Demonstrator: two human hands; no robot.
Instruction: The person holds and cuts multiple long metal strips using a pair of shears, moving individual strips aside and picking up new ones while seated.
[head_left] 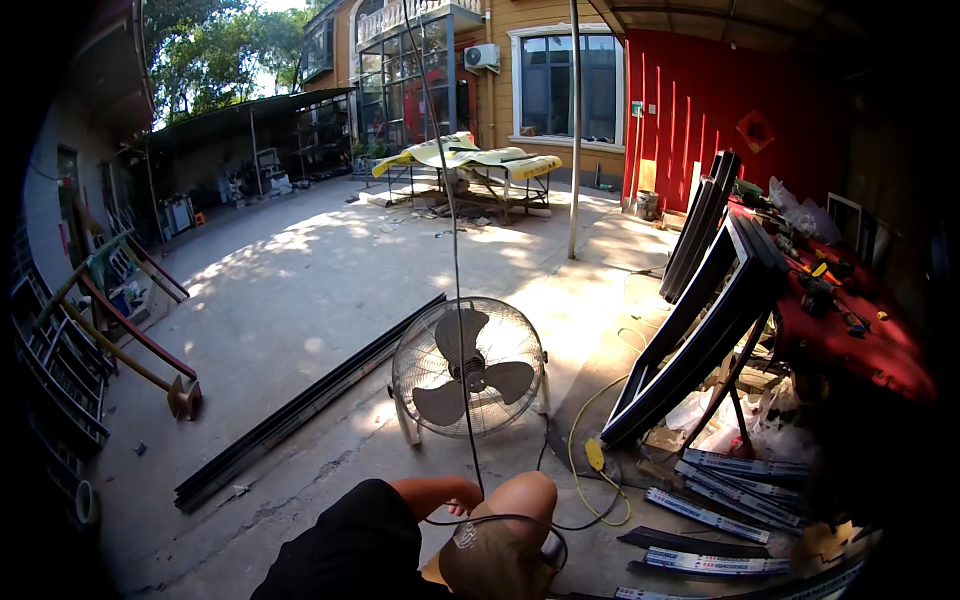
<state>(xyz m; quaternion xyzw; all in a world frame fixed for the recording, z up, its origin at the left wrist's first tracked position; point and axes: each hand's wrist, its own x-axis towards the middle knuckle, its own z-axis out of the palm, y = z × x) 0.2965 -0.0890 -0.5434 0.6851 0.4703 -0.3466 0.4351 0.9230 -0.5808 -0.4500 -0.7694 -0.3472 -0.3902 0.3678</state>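
Note:
My left arm comes in from the lower edge in a black sleeve, and my left hand [463, 494] rests beside my bent knee. Its fingers are curled where a long, thin black strip [455, 260] reaches it, and they look closed on that strip; the fingertips are partly hidden. From the hand the strip runs up past the top of the picture, crossing in front of a round floor fan [466, 368]. Another length of it loops over my khaki shorts [490, 555]. My right hand does not show.
Dark metal bars [310, 400] lie on the concrete left of the fan. At right, black frames [690, 330] lean by a red-covered table [850, 330] with tools. A yellow cable [575, 440] and several labelled strips [715, 560] lie on the ground. A thin pole [575, 130] stands farther back.

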